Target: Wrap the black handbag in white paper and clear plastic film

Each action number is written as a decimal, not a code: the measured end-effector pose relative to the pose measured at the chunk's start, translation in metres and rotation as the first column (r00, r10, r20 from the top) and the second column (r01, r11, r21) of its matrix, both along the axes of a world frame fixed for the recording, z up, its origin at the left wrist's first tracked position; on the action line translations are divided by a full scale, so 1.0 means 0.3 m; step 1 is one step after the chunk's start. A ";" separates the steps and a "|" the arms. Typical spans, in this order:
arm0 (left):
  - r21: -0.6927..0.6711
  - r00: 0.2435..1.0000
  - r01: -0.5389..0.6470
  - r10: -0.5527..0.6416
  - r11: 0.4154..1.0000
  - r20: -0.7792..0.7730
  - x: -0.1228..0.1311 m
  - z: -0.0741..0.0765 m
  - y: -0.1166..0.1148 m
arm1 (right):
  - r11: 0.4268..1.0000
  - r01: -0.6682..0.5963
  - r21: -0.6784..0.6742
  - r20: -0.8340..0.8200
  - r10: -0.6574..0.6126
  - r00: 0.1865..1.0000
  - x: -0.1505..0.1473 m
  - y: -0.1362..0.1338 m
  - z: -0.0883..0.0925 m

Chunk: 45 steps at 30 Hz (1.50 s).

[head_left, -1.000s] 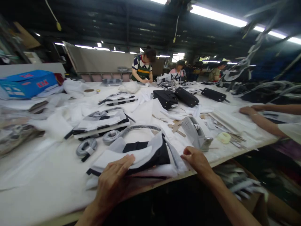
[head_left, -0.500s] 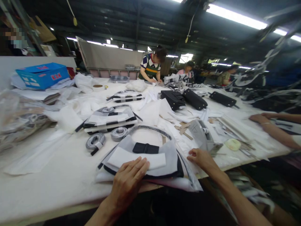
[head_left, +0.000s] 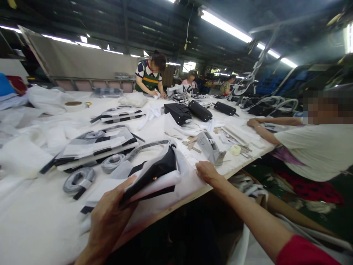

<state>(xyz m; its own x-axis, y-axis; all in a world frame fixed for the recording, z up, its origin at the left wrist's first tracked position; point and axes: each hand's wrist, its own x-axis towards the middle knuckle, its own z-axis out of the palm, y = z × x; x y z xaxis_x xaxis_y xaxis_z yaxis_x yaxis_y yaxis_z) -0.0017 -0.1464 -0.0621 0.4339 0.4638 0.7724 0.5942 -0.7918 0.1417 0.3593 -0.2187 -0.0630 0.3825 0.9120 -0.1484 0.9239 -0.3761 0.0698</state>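
Observation:
My left hand (head_left: pixel 110 208) grips the near edge of a black handbag (head_left: pixel 162 162) and holds that edge tilted up off the table. White padding (head_left: pixel 165 183) shows under the lifted side, and a wrapped handle (head_left: pixel 146 146) arches behind. My right hand (head_left: pixel 206 171) is closed at the table edge, on a thin white sheet (head_left: pixel 190 182) beside the bag; whatever its fingers pinch is hidden. Just beyond it stands a grey tape dispenser (head_left: pixel 208 147). Two wrapped strap coils (head_left: pixel 79 182) lie left of the bag.
Another flat wrapped bag (head_left: pixel 96 147) lies to the left, with one more behind it. Black bags (head_left: pixel 178 113) stand farther back. A tape roll (head_left: pixel 74 106) sits at the back left. One co-worker (head_left: pixel 150 79) works across the table, another person (head_left: pixel 311 143) at the right.
My left hand has gone from lying flat on the padding to lifting the bag's near edge. My right hand has closed by the bag's side. The view has swung right.

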 end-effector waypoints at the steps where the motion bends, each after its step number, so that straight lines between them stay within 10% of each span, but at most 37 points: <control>1: -0.022 1.000 -0.021 0.021 1.000 0.011 -0.005 0.007 0.003 | 1.000 0.006 0.005 -0.002 -0.006 1.000 0.006 0.000 0.002; 17: -0.221 0.992 -0.060 0.082 0.973 0.091 -0.017 0.031 0.009 | 0.966 0.175 0.190 -0.158 -0.146 0.977 0.120 -0.034 0.113; 22: -0.218 0.993 -0.059 0.081 0.974 0.092 -0.017 0.026 0.011 | 0.942 0.080 0.327 -0.222 -0.006 0.975 0.026 -0.047 0.136; 27: -0.278 0.989 -0.068 0.102 0.958 0.108 -0.016 0.027 0.013 | 0.832 -0.188 0.523 -0.356 0.413 0.839 -0.228 -0.083 0.067; 34: -0.328 0.981 -0.064 0.120 0.942 0.154 0.001 0.041 -0.005 | 0.761 -0.399 0.511 -0.412 0.625 0.663 -0.442 -0.067 -0.087; 40: -0.409 0.973 -0.102 0.176 0.907 0.148 -0.024 0.040 -0.002 | 0.826 -0.182 0.534 -0.674 0.546 0.498 -0.387 -0.067 -0.101; 45: -0.241 0.987 -0.089 0.117 0.966 0.107 -0.011 0.040 0.002 | 0.808 -0.153 0.570 -0.639 0.552 0.536 -0.358 -0.095 -0.080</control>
